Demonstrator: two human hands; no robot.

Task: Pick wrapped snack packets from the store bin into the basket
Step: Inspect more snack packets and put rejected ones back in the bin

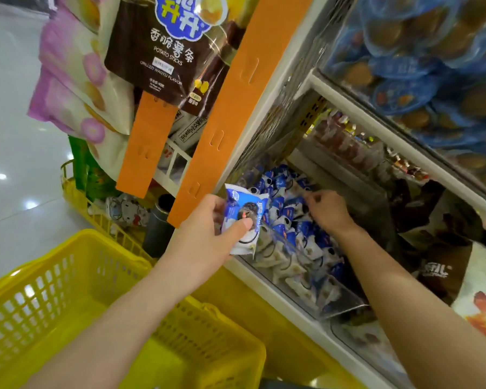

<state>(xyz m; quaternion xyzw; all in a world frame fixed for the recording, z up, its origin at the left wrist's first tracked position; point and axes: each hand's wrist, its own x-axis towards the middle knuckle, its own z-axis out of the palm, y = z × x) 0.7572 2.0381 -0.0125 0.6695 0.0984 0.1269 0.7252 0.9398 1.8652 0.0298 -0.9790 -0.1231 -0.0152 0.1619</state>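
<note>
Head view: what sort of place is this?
Most likely a snack shop aisle: a hanging potato sticks bag, a clear-fronted bin heaped with identical blue-and-white packets, and a yellow shopping basket below.

The yellow basket (68, 276) is running off the left and bottom edges, the left forearm (118, 327) covering part of its floor. The left hand (208, 237) is hiding the lower left of the blue-and-white packet (243, 211) it is gripping; the print is blurring beyond reading. The right hand (324, 211) is reaching into the bin (345, 307), fingertips lying among the loose packets (285, 217); whether they are pinching one is not discernible. The potato sticks bag (163, 60) is being cut by the top edge. The blue-lidded tubs (421, 66), upper right, are blurring. The small bottles (345, 138) below them are showing too small to identify.
</note>
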